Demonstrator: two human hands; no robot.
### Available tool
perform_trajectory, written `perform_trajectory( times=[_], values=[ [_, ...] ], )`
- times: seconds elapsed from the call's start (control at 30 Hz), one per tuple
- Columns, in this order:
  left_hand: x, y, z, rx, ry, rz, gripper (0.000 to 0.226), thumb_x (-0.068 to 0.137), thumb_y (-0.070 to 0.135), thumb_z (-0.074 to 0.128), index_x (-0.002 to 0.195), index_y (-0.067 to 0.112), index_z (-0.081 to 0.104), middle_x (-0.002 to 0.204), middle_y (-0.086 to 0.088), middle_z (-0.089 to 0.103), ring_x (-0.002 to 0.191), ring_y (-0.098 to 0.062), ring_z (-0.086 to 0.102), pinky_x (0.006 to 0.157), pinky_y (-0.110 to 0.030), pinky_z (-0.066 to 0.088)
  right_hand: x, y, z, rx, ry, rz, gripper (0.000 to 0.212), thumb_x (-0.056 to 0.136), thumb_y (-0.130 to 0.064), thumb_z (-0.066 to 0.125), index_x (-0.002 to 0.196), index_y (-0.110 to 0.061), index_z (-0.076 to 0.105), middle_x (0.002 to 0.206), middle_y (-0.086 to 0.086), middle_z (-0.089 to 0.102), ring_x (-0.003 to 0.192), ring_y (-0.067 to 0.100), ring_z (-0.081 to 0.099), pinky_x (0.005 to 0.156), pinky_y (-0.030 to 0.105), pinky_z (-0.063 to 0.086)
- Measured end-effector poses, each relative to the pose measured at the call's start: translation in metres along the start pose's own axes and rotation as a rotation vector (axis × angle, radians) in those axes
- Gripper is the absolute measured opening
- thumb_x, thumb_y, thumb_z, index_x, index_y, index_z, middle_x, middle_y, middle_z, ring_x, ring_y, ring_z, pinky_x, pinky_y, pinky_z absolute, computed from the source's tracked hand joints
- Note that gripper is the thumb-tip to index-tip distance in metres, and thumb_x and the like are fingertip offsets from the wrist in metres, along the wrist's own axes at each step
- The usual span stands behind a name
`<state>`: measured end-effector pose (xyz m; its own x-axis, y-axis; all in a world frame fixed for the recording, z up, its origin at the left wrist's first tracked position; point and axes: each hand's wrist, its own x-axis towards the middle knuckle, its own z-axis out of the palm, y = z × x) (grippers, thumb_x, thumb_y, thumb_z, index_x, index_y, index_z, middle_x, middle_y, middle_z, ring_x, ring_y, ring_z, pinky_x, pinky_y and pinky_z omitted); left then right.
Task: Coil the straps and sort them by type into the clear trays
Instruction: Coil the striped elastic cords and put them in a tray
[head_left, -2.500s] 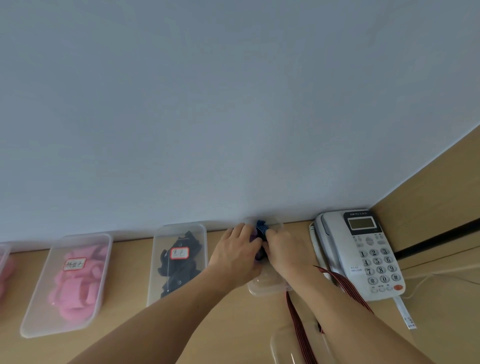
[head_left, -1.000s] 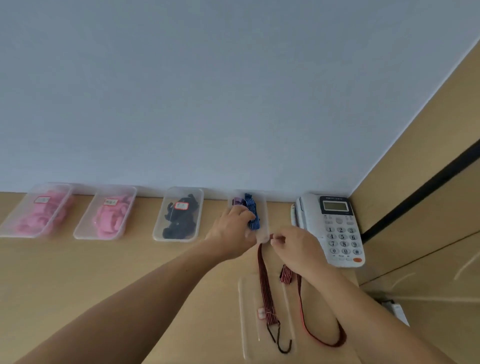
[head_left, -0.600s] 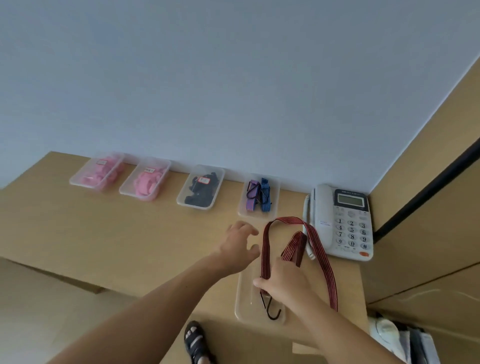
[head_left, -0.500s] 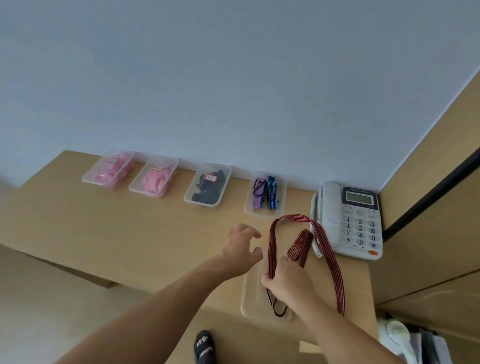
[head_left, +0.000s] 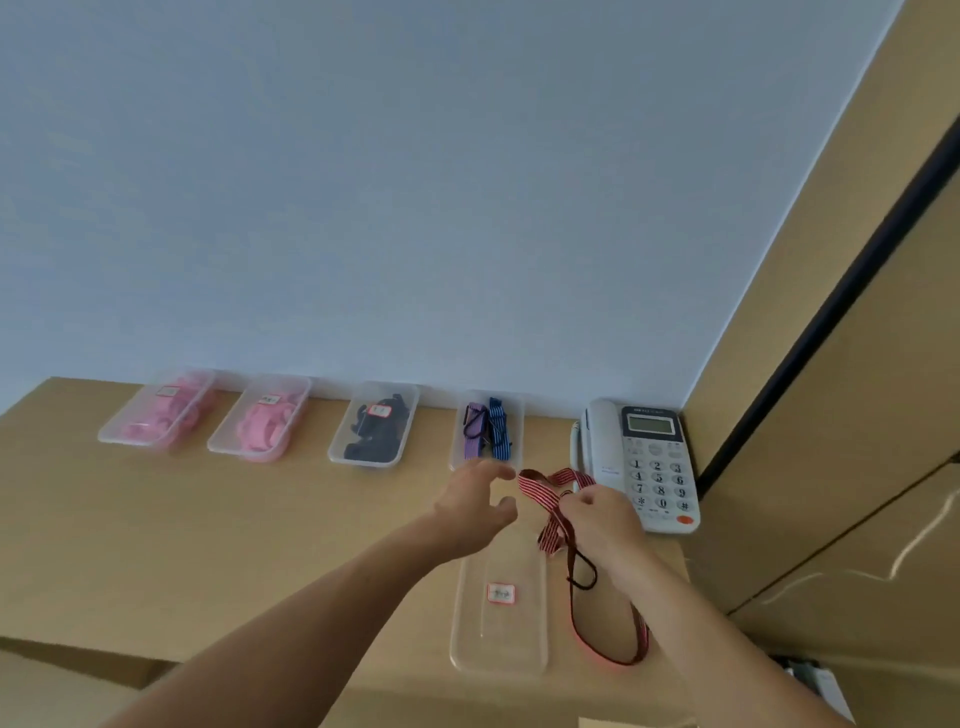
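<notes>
Phone keypad (head_left: 658, 484) digits legible, tray label (head_left: 501, 593) blurred

The near tray's label (head_left: 501, 593) is too small to read.

— How many clear rectangular plastic trays (head_left: 470, 644) are counted?
— Five are counted.
— And the straps?
— One purple woven strap (head_left: 472, 439), one blue striped strap (head_left: 498, 434) and one red-and-black striped strap (head_left: 540, 493) are counted. The pink coils (head_left: 262, 428) in two trays and the black pieces (head_left: 374, 441) in one cannot be counted.
— Anything else?
— One white desk telephone (head_left: 608, 447) is counted.
</notes>
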<state>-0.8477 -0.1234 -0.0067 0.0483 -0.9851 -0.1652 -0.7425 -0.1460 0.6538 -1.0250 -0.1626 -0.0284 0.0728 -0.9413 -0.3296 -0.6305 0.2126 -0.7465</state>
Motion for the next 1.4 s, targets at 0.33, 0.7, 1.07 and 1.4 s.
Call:
perform_trajectory(
  times=[0.33,0.7,1.07,1.4],
  values=[
    [0.016,0.096,-0.063,-0.098,0.072,0.386,0.044,0.096,0.027,0.059,0.139,0.029,0.051,0.136,0.011,0.058,0.119,-0.009,0.057,0.095,-0.02,0.043,-0.043,-0.09,-0.099,0.765,0.039,-0.264,0.019,0.09,-0.004,0.061,0.107,-0.012,0.066,0.076,0.004,0.072,0.057,0.013,0.062,0.048,0.024,0.04],
    [0.007,0.148,-0.109,-0.695,0.169,0.38,0.011,0.096,0.011,0.057,0.102,0.01,0.066,0.078,-0.011,0.076,0.075,-0.035,0.073,0.075,-0.048,0.061,-0.079,-0.124,-0.124,0.713,0.076,-0.549,0.03,0.085,-0.005,0.072,0.111,-0.019,0.066,0.08,0.005,0.072,0.065,0.016,0.055,0.063,0.028,0.045],
    [-0.015,0.154,-0.112,-0.8,-0.184,0.447,0.034,0.087,0.017,0.054,0.119,0.005,0.06,0.094,-0.013,0.072,0.081,-0.029,0.07,0.076,-0.038,0.059,-0.076,-0.137,-0.136,0.624,0.357,-0.644,0.014,0.083,-0.012,0.076,0.081,-0.026,0.076,0.064,-0.008,0.07,0.052,0.002,0.058,0.052,0.014,0.043],
    [-0.01,0.167,-0.109,-0.856,-0.077,0.451,0.026,0.104,0.019,0.05,0.101,-0.004,0.063,0.085,-0.017,0.074,0.078,-0.033,0.073,0.066,-0.033,0.058,-0.079,-0.126,-0.133,0.66,0.225,-0.53,0.019,0.091,-0.031,0.066,0.108,-0.022,0.066,0.091,-0.002,0.074,0.081,0.009,0.07,0.072,0.023,0.054]
  ],
)
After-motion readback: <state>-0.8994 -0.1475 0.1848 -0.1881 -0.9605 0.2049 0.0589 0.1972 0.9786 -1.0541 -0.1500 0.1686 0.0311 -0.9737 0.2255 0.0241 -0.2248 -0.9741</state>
